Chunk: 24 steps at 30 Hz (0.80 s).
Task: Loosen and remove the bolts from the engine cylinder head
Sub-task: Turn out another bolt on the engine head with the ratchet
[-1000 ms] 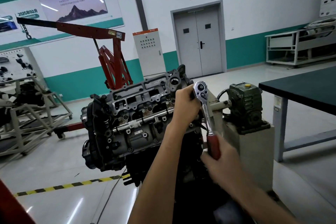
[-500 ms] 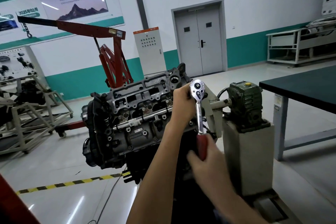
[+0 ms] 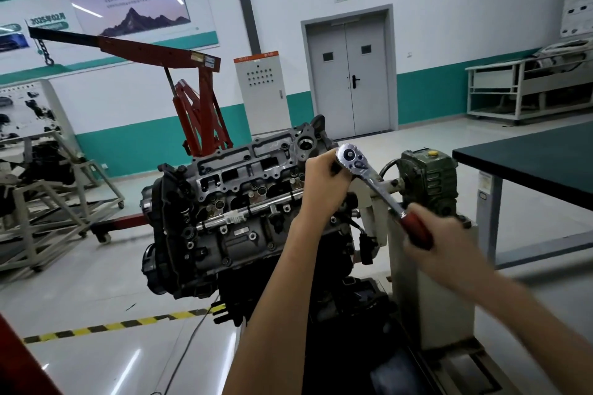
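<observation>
Of the person only two arms show, and both are bare: the left forearm (image 3: 282, 282) and the right forearm (image 3: 529, 314) are slim and uncovered along all of their visible length. The left hand (image 3: 324, 183) is bare too and appears sharp, its back and knuckles plain to see. The bare right hand (image 3: 449, 244) is smeared by motion blur, so its outline is soft.

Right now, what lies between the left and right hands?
In the head view, the ratchet: its chrome shaft runs from the left hand to the right hand on its red handle.
</observation>
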Available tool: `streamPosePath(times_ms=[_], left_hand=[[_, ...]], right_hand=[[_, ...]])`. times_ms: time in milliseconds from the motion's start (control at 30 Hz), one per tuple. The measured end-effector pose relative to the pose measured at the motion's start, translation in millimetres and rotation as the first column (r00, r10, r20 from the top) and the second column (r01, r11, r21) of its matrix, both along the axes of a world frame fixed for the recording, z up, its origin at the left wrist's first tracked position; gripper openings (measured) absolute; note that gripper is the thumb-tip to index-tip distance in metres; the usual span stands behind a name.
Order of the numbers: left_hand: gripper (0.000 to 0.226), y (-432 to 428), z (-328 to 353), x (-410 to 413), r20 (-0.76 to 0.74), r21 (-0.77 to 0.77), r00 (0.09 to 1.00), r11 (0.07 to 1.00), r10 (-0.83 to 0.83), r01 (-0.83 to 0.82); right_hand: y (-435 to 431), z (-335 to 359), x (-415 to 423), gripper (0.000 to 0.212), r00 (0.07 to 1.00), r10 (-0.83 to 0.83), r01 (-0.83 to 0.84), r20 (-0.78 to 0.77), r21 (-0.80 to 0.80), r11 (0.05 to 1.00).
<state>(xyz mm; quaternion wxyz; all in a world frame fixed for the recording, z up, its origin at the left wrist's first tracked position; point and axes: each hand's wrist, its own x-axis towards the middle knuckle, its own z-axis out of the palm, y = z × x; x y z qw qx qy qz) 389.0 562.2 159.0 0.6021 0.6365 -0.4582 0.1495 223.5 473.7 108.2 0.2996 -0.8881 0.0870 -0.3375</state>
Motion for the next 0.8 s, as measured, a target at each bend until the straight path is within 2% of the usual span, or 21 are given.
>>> streamPosePath(times_ms=[67, 133, 233, 300, 400, 467, 533, 567, 633, 700, 800], left_hand=[[0.029, -2, -2, 3, -0.007, -0.020, 1.000, 1.000, 0.004, -0.004], [0.039, -2, -1, 3, 0.009, -0.036, 1.000, 0.999, 0.019, -0.019], [0.048, -2, 0, 1, 0.048, -0.031, 0.999, 1.000, 0.006, -0.004], [0.053, -2, 0, 1, 0.029, -0.029, 0.999, 0.999, 0.017, -0.016], [0.045, -3, 1, 2, 0.013, 0.007, 1.000, 1.000, 0.024, -0.024], [0.028, -3, 3, -1, 0.034, 0.030, 0.999, 0.999, 0.018, -0.019], [0.024, -4, 2, -1, 0.030, 0.013, 0.999, 1.000, 0.024, -0.024], [0.027, -3, 1, -1, 0.014, 0.001, 1.000, 1.000, 0.023, -0.023], [0.030, 0, -1, 1, -0.018, -0.012, 1.000, 1.000, 0.011, -0.012], [0.022, 1, -3, 4, -0.021, -0.024, 1.000, 1.000, 0.005, -0.005], [0.030, 2, -3, 3, -0.003, -0.047, 1.000, 0.999, 0.006, -0.007]], right_hand=[[43, -25, 12, 0.036, 0.993, -0.020, -0.006, 0.118, 0.220, 0.975], [84, -34, 29, 0.029, 0.973, 0.002, -0.104, 0.231, 0.430, 0.897], [111, -36, 43, 0.025, 0.951, 0.052, -0.213, 0.304, 0.524, 0.825], [94, -34, 35, 0.026, 0.967, 0.061, -0.173, 0.249, 0.460, 0.871], [34, -23, 12, 0.033, 0.993, 0.095, -0.105, 0.063, 0.187, 0.977], [-6, -2, -1, 0.033, 0.994, 0.092, -0.093, -0.062, -0.017, 0.996], [-27, 14, -6, 0.032, 0.996, 0.041, -0.054, -0.080, -0.172, 0.984], [-28, 16, -5, 0.030, 0.998, 0.027, -0.037, -0.055, -0.189, 0.981], [-9, 4, 0, 0.026, 1.000, -0.004, 0.004, 0.003, -0.092, 0.996], [29, -19, 9, 0.023, 0.995, -0.035, 0.025, 0.090, 0.110, 0.994], [90, -35, 31, 0.023, 0.975, -0.026, -0.073, 0.222, 0.427, 0.901]])
